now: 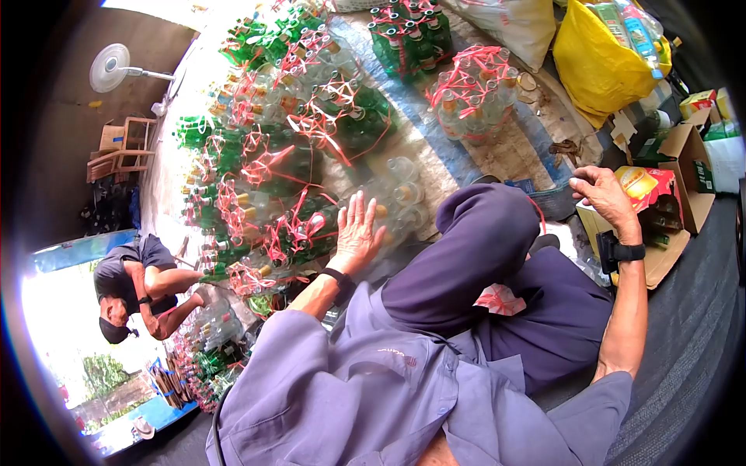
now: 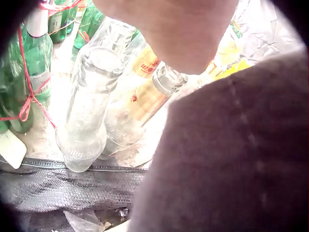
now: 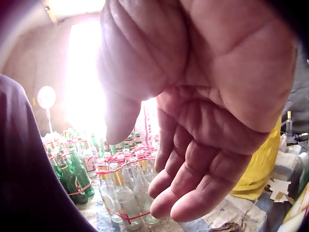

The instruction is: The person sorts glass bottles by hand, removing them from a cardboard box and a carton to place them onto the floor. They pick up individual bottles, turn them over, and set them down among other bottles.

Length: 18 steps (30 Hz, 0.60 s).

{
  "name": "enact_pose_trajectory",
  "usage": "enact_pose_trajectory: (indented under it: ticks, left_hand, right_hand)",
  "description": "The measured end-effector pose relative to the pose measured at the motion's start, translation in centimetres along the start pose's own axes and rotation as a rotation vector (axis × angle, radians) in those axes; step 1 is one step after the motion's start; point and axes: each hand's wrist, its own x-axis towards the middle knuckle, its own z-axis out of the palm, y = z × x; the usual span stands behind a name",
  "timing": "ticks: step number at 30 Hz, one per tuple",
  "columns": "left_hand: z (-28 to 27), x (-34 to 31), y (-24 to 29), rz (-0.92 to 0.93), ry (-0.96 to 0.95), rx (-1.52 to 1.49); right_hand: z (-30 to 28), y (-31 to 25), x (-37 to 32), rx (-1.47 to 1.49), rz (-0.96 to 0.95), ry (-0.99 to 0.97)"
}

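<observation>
In the head view the left hand is stretched out with straight fingers over loose clear bottles; whether it touches one cannot be told. The left wrist view has clear bottles below the hand's edge, beside green bottles tied with red string. The right hand is raised near a red and yellow carton, its fingers loosely bent. Nothing lies in its palm in the right wrist view; a tied bundle of clear bottles stands beyond it.
Many tied bottle bundles fill the left of the floor. A yellow bag and an open cardboard box are at the right. Another person crouches at the far left, near a fan on the wall side.
</observation>
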Motion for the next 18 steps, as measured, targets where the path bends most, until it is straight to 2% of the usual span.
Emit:
enact_pose_trajectory:
  ticks: [2,5,7,8,11,15,18]
  left_hand:
    - [-0.5,-0.2,0.1,-0.010,0.006,0.013]
    - [-1.1,-0.2,0.0,0.006,0.055,-0.058]
    - [-1.1,0.0,0.0,-0.021,0.043,-0.088]
    - [-1.1,0.0,0.1,-0.014,0.041,-0.065]
    - [-0.7,-0.3,0.3,-0.013,0.016,-0.046]
    - [-0.2,-0.6,-0.3,0.011,0.003,-0.052]
    - [0.0,-0.5,-0.7,-0.041,0.049,-0.083]
  right_hand:
    - [0.4,-0.4,-0.5,0.042,-0.083,0.048]
    - [0.4,0.9,0.4,-0.065,-0.157,0.036]
    - [0.7,2.4,1.4,-0.154,-0.256,0.104]
    - [0.6,1.3,0.6,-0.176,-0.287,0.129]
    - [0.7,2.5,1.7,-0.222,-0.324,0.134]
    - [0.6,0.8,0.6,-0.323,-0.207,0.091]
    - [0.4,0.5,0.1,-0.293,-0.150,0.088]
